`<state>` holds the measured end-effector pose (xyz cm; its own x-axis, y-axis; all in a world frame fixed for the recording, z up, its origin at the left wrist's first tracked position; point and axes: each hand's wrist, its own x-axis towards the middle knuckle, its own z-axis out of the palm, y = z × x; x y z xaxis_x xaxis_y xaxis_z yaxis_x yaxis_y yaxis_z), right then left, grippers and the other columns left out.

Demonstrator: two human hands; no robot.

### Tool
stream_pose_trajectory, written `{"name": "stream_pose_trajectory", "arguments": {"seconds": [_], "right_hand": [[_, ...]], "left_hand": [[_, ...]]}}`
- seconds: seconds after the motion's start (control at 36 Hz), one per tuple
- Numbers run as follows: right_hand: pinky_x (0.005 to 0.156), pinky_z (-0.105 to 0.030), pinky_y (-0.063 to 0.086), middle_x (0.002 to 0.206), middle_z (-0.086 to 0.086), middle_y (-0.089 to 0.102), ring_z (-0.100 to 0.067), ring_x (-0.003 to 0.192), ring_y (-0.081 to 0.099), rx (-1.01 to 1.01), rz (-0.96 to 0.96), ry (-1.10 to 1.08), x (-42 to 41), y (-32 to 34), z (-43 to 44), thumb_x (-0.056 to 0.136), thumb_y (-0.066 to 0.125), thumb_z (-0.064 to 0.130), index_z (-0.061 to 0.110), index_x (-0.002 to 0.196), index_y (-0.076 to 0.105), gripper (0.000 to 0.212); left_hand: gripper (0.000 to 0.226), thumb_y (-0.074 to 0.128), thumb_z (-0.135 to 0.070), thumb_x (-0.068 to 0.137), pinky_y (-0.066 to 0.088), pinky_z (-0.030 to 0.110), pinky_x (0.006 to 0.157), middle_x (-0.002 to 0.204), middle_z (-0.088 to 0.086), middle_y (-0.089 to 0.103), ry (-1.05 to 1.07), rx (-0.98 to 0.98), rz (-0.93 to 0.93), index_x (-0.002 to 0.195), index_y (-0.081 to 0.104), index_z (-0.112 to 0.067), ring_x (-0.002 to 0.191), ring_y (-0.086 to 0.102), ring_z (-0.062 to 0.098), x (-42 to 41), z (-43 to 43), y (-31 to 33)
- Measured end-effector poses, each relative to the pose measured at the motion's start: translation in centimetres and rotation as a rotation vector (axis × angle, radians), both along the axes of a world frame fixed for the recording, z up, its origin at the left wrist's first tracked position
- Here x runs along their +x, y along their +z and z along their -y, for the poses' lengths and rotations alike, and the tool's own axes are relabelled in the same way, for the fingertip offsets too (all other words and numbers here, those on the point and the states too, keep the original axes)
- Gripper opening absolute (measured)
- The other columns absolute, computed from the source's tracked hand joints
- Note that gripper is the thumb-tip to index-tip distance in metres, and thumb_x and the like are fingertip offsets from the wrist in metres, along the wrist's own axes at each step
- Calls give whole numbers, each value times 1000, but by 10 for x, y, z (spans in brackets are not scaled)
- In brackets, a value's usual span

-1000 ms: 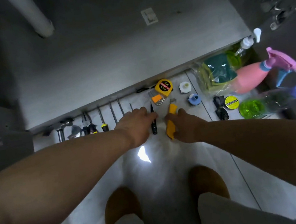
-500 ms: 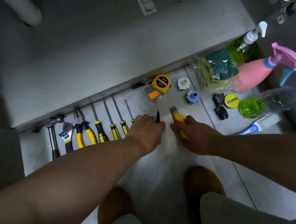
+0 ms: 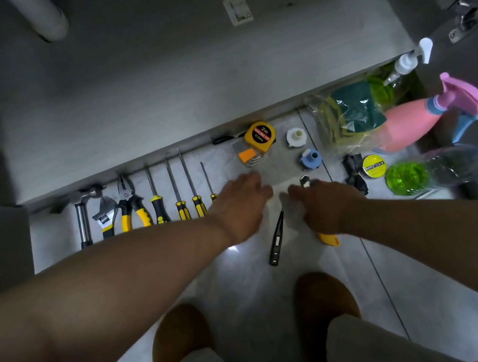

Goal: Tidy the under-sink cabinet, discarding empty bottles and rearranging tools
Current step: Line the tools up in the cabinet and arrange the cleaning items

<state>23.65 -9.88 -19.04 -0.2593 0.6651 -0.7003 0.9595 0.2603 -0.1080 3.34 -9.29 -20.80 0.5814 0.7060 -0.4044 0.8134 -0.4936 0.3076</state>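
Observation:
My right hand grips a yellow utility knife; its metal tip pokes out past my fingers and its yellow end shows under my wrist. My left hand hovers just to the left, fingers loose and holding nothing. Between the hands a black tester pen lies free on the floor tiles. To the left, tools lie in a row along the cabinet edge: a hammer, a wrench, yellow-handled pliers and several screwdrivers.
A yellow tape measure, hex keys, a white cap and a blue cap lie ahead. At the right are a sponge bag, pink spray bottle, clear bottle, pump bottle and tape roll.
Both hands have drawn back toward me. My left hand has let go of the black pen, which now lies free between the hands. The knife has come back with my right hand.

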Motion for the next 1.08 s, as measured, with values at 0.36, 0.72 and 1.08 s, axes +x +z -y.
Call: {"name": "stream_pose_trajectory", "arguments": {"seconds": [0.36,0.72,1.08], "right_hand": [[86,-40,51,146,-33,25,-43,106,61,199,-69,65,-71,4,-90,90,56,10,6,149,30,65],[84,-45,52,153,-22,17,-41,123,46,330,-58,0,-66,-16,-90,85,63,8,24,153,25,79],[81,-38,49,148,-25,25,-43,98,62,277,-191,-44,-70,-20,-89,84,58,-4,16,152,32,76]], "left_hand": [[76,57,-17,88,32,39,115,162,5,27,15,100,-117,158,27,-24,148,25,25,-24,-34,-17],[65,60,-22,90,29,41,116,161,3,33,-37,208,-111,152,41,-28,147,31,25,-56,-19,-25],[63,42,-27,100,6,39,125,169,9,13,-28,157,-227,160,21,-21,156,13,25,-66,-32,-22]]}}
